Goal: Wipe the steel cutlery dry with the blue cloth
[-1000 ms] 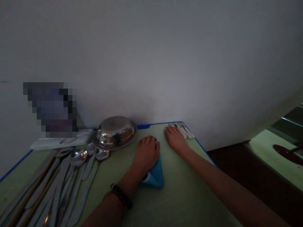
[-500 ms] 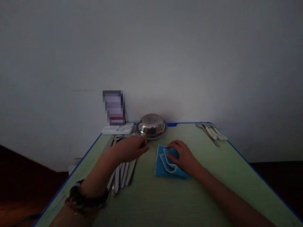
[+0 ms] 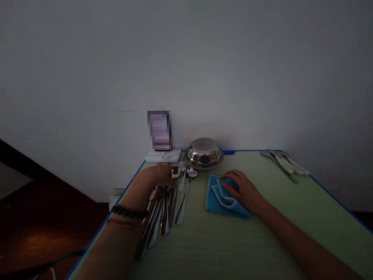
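- On the green table point(image 3: 247, 241), with twelve o'clock at the wall point(image 3: 247, 77), the cutlery pile point(image 3: 165, 217) is lying at nine o'clock.
- The left hand point(image 3: 162, 175) is resting over the pile's far end, at ten o'clock, fingers bent downward beside a spoon head; I cannot tell how far they are parted or whether they are gripping anything.
- A dark beaded bracelet point(image 3: 129, 212) is circling the left wrist.
- The right hand point(image 3: 241, 190) is touching the folded blue cloth point(image 3: 214, 198) near the table's middle, thumb and fingers loosely bent and partly apart; whether they are pinching it, I cannot tell.
- An upturned metal bowl point(image 3: 204, 151) is sitting at twelve o'clock, near the wall.
- Pale-handled utensils point(image 3: 287, 165) are lying together at two o'clock.
- A pixelated upright device point(image 3: 160, 132) is standing at eleven o'clock, behind a flat white object point(image 3: 151, 156).
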A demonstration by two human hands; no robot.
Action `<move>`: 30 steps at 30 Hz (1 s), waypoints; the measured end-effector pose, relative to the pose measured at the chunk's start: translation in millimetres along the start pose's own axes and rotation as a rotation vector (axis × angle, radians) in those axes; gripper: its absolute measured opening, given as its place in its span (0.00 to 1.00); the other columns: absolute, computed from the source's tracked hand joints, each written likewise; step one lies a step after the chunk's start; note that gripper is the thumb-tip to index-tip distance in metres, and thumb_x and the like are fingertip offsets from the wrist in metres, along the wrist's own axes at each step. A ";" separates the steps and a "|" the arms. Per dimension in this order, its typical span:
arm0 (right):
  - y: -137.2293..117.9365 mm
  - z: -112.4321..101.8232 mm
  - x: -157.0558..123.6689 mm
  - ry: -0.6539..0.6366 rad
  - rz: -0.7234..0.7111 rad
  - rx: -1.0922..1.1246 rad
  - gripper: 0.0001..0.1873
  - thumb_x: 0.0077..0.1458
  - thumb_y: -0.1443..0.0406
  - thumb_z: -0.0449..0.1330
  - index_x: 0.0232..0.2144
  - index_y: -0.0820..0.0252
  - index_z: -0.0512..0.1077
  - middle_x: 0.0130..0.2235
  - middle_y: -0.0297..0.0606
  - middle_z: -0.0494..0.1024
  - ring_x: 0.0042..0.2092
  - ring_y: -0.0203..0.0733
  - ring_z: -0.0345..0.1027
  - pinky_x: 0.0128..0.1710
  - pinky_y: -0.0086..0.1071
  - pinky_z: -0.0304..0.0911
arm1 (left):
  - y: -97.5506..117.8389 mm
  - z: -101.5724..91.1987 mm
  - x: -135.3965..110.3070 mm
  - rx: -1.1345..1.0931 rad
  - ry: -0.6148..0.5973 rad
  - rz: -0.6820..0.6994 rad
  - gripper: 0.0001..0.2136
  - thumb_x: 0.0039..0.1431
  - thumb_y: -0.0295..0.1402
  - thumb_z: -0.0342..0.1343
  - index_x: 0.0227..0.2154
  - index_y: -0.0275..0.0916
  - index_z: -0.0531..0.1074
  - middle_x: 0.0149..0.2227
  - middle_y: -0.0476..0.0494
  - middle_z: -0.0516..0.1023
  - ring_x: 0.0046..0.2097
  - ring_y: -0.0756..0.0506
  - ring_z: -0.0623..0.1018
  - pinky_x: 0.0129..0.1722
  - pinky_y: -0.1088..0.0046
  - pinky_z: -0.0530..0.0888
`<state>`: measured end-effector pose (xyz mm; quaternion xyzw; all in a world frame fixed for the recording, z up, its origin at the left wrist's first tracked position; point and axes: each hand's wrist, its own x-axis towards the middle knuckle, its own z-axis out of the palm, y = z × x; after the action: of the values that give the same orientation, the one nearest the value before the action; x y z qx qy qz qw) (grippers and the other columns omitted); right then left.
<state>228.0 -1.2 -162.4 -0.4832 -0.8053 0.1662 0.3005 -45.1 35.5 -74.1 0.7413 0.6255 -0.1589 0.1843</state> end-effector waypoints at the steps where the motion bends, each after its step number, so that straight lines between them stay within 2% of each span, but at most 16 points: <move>1: 0.0 -0.1 0.2 -0.002 0.002 -0.001 0.10 0.54 0.64 0.51 0.38 0.58 0.68 0.41 0.40 0.69 0.44 0.41 0.60 0.48 0.38 0.55 | 1.5 1.1 0.3 -0.007 -0.018 -0.009 0.14 0.41 0.38 0.55 0.31 0.33 0.72 0.31 0.38 0.77 0.26 0.45 0.75 0.19 0.75 0.68; 5: -1.8 -1.7 0.3 -0.010 0.008 -0.007 0.10 0.54 0.64 0.51 0.38 0.58 0.68 0.41 0.40 0.69 0.45 0.41 0.60 0.48 0.38 0.55 | 2.9 -1.0 0.6 -0.027 -0.019 0.006 0.13 0.45 0.39 0.52 0.30 0.34 0.71 0.29 0.40 0.77 0.26 0.46 0.75 0.19 0.76 0.68; 8: -2.5 -2.6 -0.7 -0.005 0.010 -0.006 0.10 0.54 0.64 0.51 0.38 0.58 0.68 0.41 0.40 0.69 0.45 0.41 0.60 0.48 0.38 0.55 | -7.4 -5.9 -1.8 -0.028 0.037 0.013 0.12 0.48 0.39 0.50 0.30 0.35 0.71 0.30 0.42 0.77 0.29 0.46 0.76 0.24 0.76 0.69; 11: -0.8 -1.6 -1.5 -0.002 0.003 -0.001 0.10 0.54 0.64 0.51 0.38 0.58 0.68 0.41 0.40 0.69 0.44 0.41 0.60 0.48 0.38 0.56 | -21.0 -6.3 -2.2 -0.010 0.080 -0.059 0.14 0.51 0.38 0.49 0.33 0.33 0.70 0.30 0.39 0.77 0.29 0.44 0.76 0.25 0.73 0.70; 14: 2.3 0.7 -1.4 0.001 0.001 0.000 0.10 0.54 0.63 0.51 0.38 0.58 0.68 0.41 0.39 0.69 0.45 0.40 0.60 0.48 0.38 0.55 | -26.4 0.6 5.1 0.006 0.117 -0.071 0.14 0.51 0.38 0.54 0.38 0.34 0.69 0.38 0.39 0.75 0.39 0.43 0.75 0.35 0.70 0.71; 16: 3.8 1.9 -1.2 0.003 0.004 -0.005 0.10 0.54 0.63 0.51 0.38 0.58 0.68 0.41 0.39 0.69 0.45 0.40 0.60 0.48 0.37 0.55 | -24.9 6.4 12.2 0.009 0.124 -0.069 0.15 0.54 0.36 0.53 0.43 0.35 0.66 0.44 0.40 0.71 0.43 0.43 0.72 0.40 0.65 0.70; 20: 4.0 2.2 -1.2 -0.001 0.002 -0.008 0.10 0.54 0.63 0.51 0.38 0.58 0.68 0.41 0.39 0.69 0.45 0.40 0.60 0.48 0.37 0.55 | -23.1 10.1 17.4 -0.025 0.053 -0.099 0.13 0.58 0.34 0.50 0.46 0.36 0.64 0.46 0.42 0.68 0.42 0.45 0.72 0.39 0.61 0.71; 22: 3.4 1.6 -1.4 -0.009 0.003 -0.010 0.10 0.54 0.63 0.51 0.38 0.57 0.68 0.41 0.39 0.69 0.45 0.40 0.60 0.48 0.37 0.55 | -26.8 6.3 13.0 -0.058 0.032 -0.116 0.13 0.58 0.34 0.50 0.44 0.35 0.65 0.44 0.42 0.70 0.40 0.46 0.73 0.38 0.64 0.72; 25: 2.7 1.1 -1.2 -0.010 0.007 -0.015 0.11 0.54 0.63 0.51 0.39 0.57 0.68 0.41 0.39 0.69 0.45 0.40 0.60 0.48 0.38 0.55 | -35.9 -0.5 5.3 -0.083 0.080 -0.168 0.14 0.57 0.34 0.50 0.44 0.32 0.65 0.41 0.41 0.72 0.36 0.47 0.75 0.35 0.69 0.73; 27: 2.7 1.4 -0.9 -0.007 0.006 -0.017 0.11 0.54 0.63 0.51 0.38 0.58 0.68 0.41 0.39 0.69 0.45 0.41 0.60 0.48 0.38 0.55 | -40.8 -1.3 4.4 -0.088 0.092 -0.213 0.15 0.58 0.34 0.49 0.45 0.32 0.64 0.42 0.40 0.71 0.37 0.46 0.74 0.36 0.68 0.72; 30: 3.1 1.9 -0.6 -0.008 0.001 -0.016 0.10 0.54 0.63 0.51 0.38 0.58 0.68 0.41 0.39 0.69 0.45 0.41 0.60 0.48 0.38 0.55 | -43.3 4.9 11.0 -0.089 0.046 -0.255 0.14 0.58 0.34 0.49 0.45 0.35 0.64 0.45 0.41 0.69 0.42 0.45 0.73 0.39 0.62 0.72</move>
<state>229.1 -0.2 -165.8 -0.4855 -0.8075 0.1617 0.2933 -85.9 49.2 -86.7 0.6505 0.7251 -0.1360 0.1808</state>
